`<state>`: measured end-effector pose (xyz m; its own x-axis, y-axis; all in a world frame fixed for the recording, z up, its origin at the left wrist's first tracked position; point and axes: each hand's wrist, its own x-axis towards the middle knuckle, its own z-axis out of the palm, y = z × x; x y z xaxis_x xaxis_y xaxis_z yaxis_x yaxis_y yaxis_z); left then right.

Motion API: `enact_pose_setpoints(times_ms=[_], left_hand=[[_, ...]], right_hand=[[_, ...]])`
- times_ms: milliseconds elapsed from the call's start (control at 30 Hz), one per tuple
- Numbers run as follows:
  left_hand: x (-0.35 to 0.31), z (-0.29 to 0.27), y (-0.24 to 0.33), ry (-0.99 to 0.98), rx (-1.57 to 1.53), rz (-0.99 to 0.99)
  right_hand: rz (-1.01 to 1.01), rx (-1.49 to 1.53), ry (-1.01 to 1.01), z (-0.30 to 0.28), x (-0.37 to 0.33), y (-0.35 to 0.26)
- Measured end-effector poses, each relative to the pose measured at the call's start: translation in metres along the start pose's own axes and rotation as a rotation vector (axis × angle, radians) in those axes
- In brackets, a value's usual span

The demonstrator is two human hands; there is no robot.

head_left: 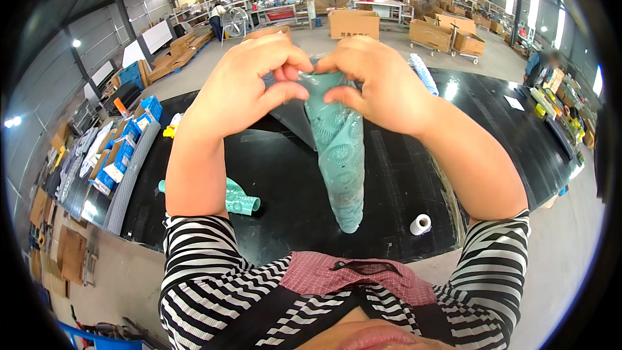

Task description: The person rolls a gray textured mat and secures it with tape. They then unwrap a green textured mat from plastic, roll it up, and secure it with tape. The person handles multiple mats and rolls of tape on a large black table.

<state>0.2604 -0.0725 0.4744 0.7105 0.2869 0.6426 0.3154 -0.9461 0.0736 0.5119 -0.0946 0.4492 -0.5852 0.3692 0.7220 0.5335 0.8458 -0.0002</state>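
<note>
Roll (341, 152) points downward lengthwise from the fingers (346, 96).

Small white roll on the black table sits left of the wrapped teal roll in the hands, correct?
Wrong side: the head view shows the small white roll on the black table, to the right of the wrapped teal roll, not its left.

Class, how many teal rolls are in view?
2: a wrapped roll held by left hand and right hand; another roll on the black table, partly behind the left forearm, which may hide more.
</note>
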Motion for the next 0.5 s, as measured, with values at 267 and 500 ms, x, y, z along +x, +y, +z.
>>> enact_pose_setpoints(times_ms=[267,500], left_hand=[[-0.001,0.026,-0.012,0.204,0.113,0.243],[0.004,0.042,-0.01,0.23,0.426,0.188]], right_hand=[[0.187,0.322,-0.107,-0.007,0.012,0.012],[0.321,0.293,-0.025,-0.001,0.013,-0.001]])
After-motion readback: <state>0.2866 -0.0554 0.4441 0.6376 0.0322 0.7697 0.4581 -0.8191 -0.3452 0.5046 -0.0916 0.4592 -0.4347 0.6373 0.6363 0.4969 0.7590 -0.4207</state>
